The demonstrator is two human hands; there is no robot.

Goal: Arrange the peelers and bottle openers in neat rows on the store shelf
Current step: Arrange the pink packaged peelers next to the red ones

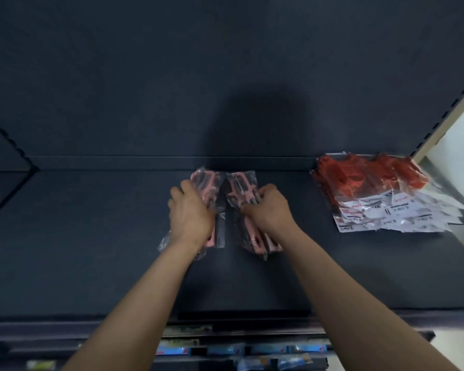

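Reaching over the dark shelf [91,250], the person has both bare hands on two small bundles of pink peelers in clear plastic sleeves, near the middle of the shelf and toward its far edge. The left hand [190,212] lies over the left bundle of pink peelers [205,184], fingers curled down around its side, so that the grip is closed on the packets. The right hand [268,210] holds the right bundle of pink peelers [243,188], its fingertips pinching the plastic at the bundle's middle. The two bundles lie side by side, their far ends leaning apart in a shallow V, with a narrow dark gap between them. Their near ends poke out below the wrists.

Well apart to the right, against the back panel [225,62] at the far right corner, sits a fanned pile of red packets [370,180] with white printed cards; whether these are openers or peelers I cannot tell. Below the shelf's near edge, blue-labelled goods [252,352] show on a lower level, blurred.
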